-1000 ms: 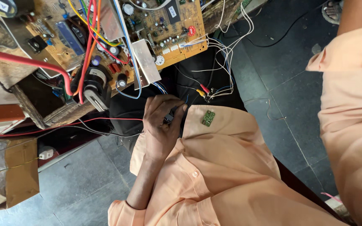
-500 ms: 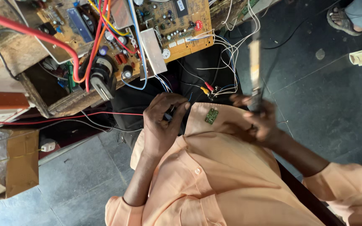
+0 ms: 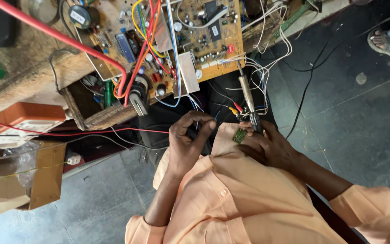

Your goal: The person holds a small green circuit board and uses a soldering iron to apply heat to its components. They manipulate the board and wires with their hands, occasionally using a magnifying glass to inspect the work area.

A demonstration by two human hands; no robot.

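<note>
Grey stone floor (image 3: 366, 131) spreads beneath us. Nearest, our peach cotton shirt (image 3: 231, 199) fills the lower view. On it lies a small green circuit chip (image 3: 239, 135), touching our right hand (image 3: 269, 147), whose fingers grasp a slim metal soldering iron (image 3: 248, 97) pointing away. Our left hand (image 3: 187, 142) is curled, seemingly pinching thin wires. Beyond sits a large tan circuit board (image 3: 204, 36) crossed by red cables (image 3: 59, 38), on a worn wooden bench (image 3: 28, 77).

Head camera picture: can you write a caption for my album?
Right hand holds a soldering iron by a small green board; left hand pinches wires below a big circuit board.
</note>
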